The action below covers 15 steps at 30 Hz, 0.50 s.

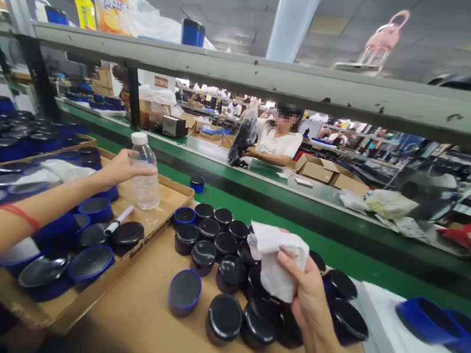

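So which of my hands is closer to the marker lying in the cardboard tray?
Left. Your left hand holds the water bottle just above the marker, while your right hand holds a white cloth over the black lids, well off to the right.

The single head-worn camera looked forward and slightly down from close above the cardboard-covered bench [142, 317], facing across the green conveyor [283, 214] just beyond it, with the grey shelf [278, 79] above that conveyor crossing the upper view.
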Each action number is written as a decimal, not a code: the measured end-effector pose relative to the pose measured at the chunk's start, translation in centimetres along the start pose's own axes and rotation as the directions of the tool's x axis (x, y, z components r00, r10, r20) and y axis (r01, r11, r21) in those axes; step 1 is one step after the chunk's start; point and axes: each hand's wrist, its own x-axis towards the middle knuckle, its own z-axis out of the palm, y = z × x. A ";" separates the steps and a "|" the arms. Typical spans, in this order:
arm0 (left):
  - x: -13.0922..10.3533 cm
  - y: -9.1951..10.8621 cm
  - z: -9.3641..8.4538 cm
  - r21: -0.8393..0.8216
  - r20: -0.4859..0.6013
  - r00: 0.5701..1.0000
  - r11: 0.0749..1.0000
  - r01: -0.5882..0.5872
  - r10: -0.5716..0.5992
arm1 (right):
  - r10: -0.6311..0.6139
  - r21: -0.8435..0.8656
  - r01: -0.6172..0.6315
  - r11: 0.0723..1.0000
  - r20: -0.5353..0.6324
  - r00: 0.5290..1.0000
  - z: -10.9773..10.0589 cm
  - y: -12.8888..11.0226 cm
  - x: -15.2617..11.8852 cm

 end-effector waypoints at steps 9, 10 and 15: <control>-10.2 6.3 -4.9 0.087 -0.104 0.939 0.943 -0.320 0.328 | -0.198 0.048 0.227 0.973 -0.336 0.921 -0.9 -1.4 1.8; -13.0 7.1 -4.8 0.072 -0.090 0.917 0.921 -0.384 0.389 | -0.240 0.049 0.276 0.960 -0.366 0.899 -0.8 -1.8 1.8; -24.3 7.6 3.1 -0.049 0.124 0.870 0.879 -0.474 0.477 | -0.403 -0.061 0.425 0.903 -0.460 0.791 -0.6 -3.4 1.3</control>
